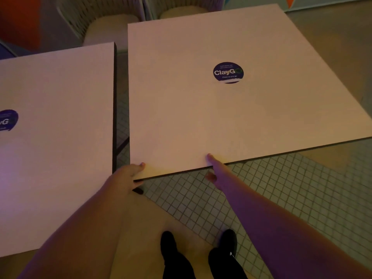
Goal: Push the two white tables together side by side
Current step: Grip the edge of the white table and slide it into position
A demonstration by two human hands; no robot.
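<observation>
Both hands on the near edge of the right surface (201, 109). Left hand (128, 175) pinching the near left corner, thumb on top, fingers apparently curled under the board, though hidden from view. Right hand (213, 170) pinching the edge further right, thumb lying flat on top, one finger visible below. Held so, probably, to slide the whole surface sideways without turning it.

Left surface (60, 127) just beside, apart by a narrow dark gap (121, 109) with tiled floor (281, 188) showing through. Not yet joined; near edges also not level, the left one reaching nearer.

Round blue sticker (228, 72) in the middle of the right surface, a similar one (8, 120) at the left border. Woven chairs (100, 19) at the far side. In the gap, a dark leg or brace (122, 146), possibly in the way. Black shoes (199, 252) near the bottom.
</observation>
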